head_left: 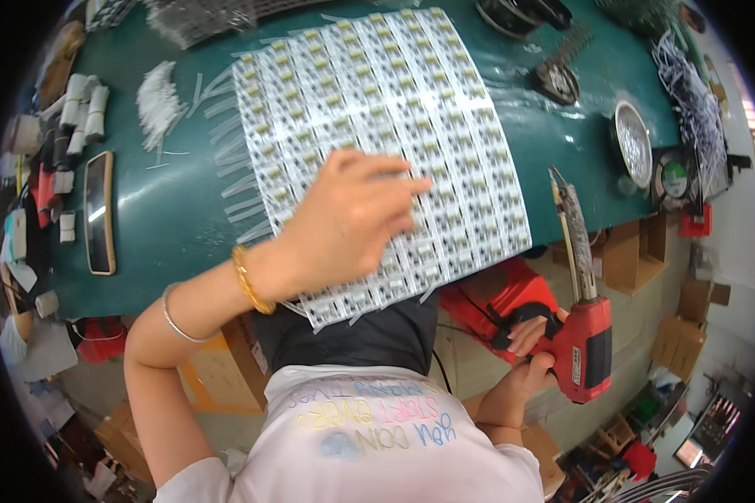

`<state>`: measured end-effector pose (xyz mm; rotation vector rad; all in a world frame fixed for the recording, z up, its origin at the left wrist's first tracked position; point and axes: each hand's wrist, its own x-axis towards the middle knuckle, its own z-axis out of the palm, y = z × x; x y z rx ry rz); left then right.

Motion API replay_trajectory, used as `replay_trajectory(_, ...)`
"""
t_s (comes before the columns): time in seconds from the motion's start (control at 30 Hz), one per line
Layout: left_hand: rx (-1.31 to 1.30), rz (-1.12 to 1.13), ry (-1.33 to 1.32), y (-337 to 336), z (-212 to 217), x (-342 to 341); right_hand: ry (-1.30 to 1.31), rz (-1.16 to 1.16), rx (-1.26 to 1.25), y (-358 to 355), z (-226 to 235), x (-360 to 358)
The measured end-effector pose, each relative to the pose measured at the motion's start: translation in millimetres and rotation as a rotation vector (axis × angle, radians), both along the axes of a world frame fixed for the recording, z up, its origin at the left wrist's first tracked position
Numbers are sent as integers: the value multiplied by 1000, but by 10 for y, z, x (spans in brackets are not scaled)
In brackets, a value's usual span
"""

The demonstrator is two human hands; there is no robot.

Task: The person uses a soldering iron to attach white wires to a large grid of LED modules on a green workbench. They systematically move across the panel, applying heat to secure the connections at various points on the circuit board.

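Observation:
A large white panel of many small circuit boards (466, 109) lies on the green tabletop and reaches over its near edge. Over the panel's middle is my left hand (356, 210), fingers loosely bent with their tips apart, touching or just above the boards. I cannot see anything held in it. My right hand (533, 344) is wrapped round the grip of a red and black soldering gun (594, 352), to the right of the panel. Its long metal nose points up and away, clear of the boards. Clear thin strips (239, 184) stick out along the panel's left edge.
A phone (100, 214) and a pile of short white pieces (155, 105) lie left. Toward the right are a coiled-spring iron holder (558, 82), a silvery bowl (632, 144), a solder reel (674, 179) and a wire bundle (692, 101). A red case (503, 302) sits below the table edge.

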<state>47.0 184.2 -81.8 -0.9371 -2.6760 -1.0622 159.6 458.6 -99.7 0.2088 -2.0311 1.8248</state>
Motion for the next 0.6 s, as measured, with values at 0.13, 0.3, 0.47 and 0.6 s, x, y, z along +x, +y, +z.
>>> replay_trajectory(0.13,41,-18,-17,-67,-10,240,100,-66,152,3,146,-151)
replay_trajectory(0.3,205,19,-16,-270,90,438,137,-61,294,93,337,-365)
replay_trajectory(0.47,160,287,165,-713,456,14,218,-177,554,152,802,-592)
replay_trajectory(0.6,368,442,-374,-851,557,-839,178,-88,518,99,1249,-889)
